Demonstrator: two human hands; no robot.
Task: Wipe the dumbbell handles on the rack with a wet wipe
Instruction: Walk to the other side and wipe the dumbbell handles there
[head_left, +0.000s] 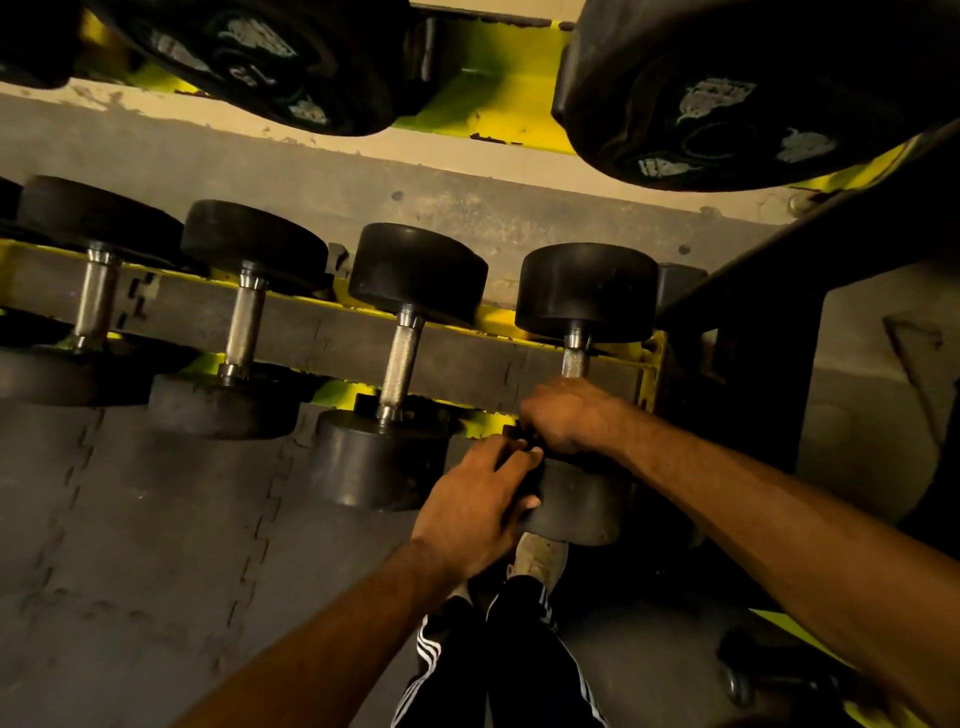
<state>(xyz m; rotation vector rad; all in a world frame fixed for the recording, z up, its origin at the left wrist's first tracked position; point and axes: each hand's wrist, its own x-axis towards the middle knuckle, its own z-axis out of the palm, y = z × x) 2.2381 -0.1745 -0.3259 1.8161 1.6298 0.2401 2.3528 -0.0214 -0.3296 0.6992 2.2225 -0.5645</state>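
The yellow rack (519, 73) carries four black dumbbells on its lower shelf, and the rightmost dumbbell (587, 291) is the one in work. The right hand (569, 415) covers most of its handle (575, 358), fingers curled around the bar. The left hand (478, 499) grips the near head of this dumbbell, I think to steady it. The wet wipe I cannot make out; perhaps it lies under the right palm. I judge this handle is being wiped now. Next, the neighbouring handle (400, 358) calls for the same grip.

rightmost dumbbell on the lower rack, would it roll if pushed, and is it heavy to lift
Probably heavy: the dumbbell has thick black heads. Round heads could roll along the rack. The knurled handle should resist slipping in the right hand.
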